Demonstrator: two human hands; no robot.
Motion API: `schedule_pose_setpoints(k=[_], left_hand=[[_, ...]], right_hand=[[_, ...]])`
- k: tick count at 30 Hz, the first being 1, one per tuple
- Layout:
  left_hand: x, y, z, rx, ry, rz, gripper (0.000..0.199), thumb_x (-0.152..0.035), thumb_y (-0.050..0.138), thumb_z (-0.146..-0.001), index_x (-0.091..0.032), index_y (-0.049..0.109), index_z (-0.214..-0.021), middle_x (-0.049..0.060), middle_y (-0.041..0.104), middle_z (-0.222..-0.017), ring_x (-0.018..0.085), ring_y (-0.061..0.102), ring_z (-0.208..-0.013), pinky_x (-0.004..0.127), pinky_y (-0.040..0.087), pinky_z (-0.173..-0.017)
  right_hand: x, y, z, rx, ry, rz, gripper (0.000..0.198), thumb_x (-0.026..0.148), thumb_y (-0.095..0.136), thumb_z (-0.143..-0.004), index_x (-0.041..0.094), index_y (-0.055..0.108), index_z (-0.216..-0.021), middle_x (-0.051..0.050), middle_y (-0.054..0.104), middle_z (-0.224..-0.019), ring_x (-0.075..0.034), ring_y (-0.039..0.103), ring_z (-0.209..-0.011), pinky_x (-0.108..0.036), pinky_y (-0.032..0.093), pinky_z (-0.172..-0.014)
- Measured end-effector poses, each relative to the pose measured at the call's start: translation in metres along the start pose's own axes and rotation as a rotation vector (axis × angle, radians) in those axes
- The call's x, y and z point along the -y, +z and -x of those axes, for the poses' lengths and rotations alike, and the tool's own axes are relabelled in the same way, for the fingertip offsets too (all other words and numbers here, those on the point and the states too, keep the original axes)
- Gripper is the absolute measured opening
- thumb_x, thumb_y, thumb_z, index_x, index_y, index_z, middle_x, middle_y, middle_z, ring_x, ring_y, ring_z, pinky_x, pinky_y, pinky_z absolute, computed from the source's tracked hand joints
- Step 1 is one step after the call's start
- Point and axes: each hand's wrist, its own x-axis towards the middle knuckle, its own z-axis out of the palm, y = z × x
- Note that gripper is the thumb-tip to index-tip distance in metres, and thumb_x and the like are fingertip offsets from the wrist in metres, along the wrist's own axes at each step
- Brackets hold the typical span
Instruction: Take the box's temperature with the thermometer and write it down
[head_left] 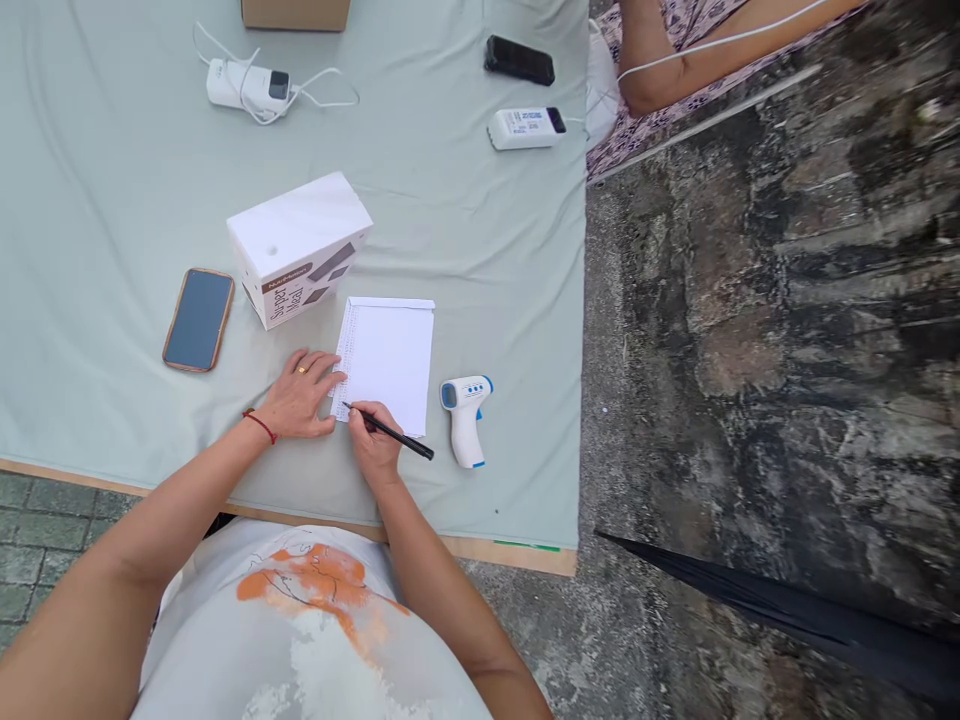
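A white notepad (394,360) lies on the cloth-covered table, with small writing down its left strip. My right hand (375,450) grips a black pen (401,436), its tip at the written strip near the pad's lower left. Flat on the cloth, my left hand (304,395) has its fingers spread and their tips on the pad's left edge. Just beyond that hand stands a white box (300,235) with printed sides. To the right of the pad lies a white and blue infrared thermometer (466,418).
A phone (199,320) lies left of the box. Farther back are a white device with a cable (247,88), a cardboard box (295,12), a black device (519,60) and a white power bank (526,128). Another person's arm (656,60) shows beyond the table's right edge.
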Motion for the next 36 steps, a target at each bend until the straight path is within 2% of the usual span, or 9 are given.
schedule_pose_setpoints(k=[9, 21, 29, 36], left_hand=[[0.0, 0.0, 0.0, -0.005, -0.002, 0.007, 0.059, -0.038, 0.063, -0.072, -0.013, 0.057, -0.126, 0.016, 0.05, -0.14, 0.031, 0.043, -0.13, 0.052, 0.023, -0.116], [-0.001, 0.0, 0.0, 0.008, -0.008, 0.023, 0.059, -0.037, 0.063, -0.073, -0.014, 0.055, -0.126, 0.016, 0.049, -0.141, 0.032, 0.042, -0.131, 0.053, 0.023, -0.117], [-0.001, 0.0, 0.0, 0.003, -0.006, 0.019, 0.059, -0.036, 0.063, -0.073, -0.014, 0.055, -0.127, 0.016, 0.049, -0.141, 0.032, 0.042, -0.131, 0.052, 0.023, -0.116], [-0.001, 0.001, 0.001, -0.001, -0.003, 0.014, 0.058, -0.037, 0.062, -0.074, -0.014, 0.056, -0.127, 0.015, 0.048, -0.142, 0.031, 0.042, -0.131, 0.052, 0.023, -0.117]], right_hand=[[0.0, 0.002, -0.002, -0.033, 0.092, -0.028, 0.019, 0.034, 0.056, -0.081, 0.018, 0.067, -0.08, -0.002, 0.063, -0.074, -0.014, 0.055, -0.063, -0.029, 0.047, -0.062], [0.0, 0.006, -0.005, -0.037, 0.09, -0.024, 0.019, 0.033, 0.056, -0.08, 0.018, 0.067, -0.082, -0.003, 0.064, -0.075, -0.015, 0.056, -0.066, -0.03, 0.048, -0.067], [0.018, 0.005, -0.021, -0.053, 0.123, -0.015, 0.018, 0.033, 0.056, -0.078, 0.018, 0.068, -0.079, -0.001, 0.064, -0.073, -0.014, 0.054, -0.064, -0.03, 0.047, -0.066], [0.042, -0.004, -0.034, -0.023, 0.205, -0.087, 0.017, 0.033, 0.058, -0.073, 0.017, 0.066, -0.076, -0.001, 0.063, -0.07, -0.013, 0.052, -0.061, -0.027, 0.045, -0.057]])
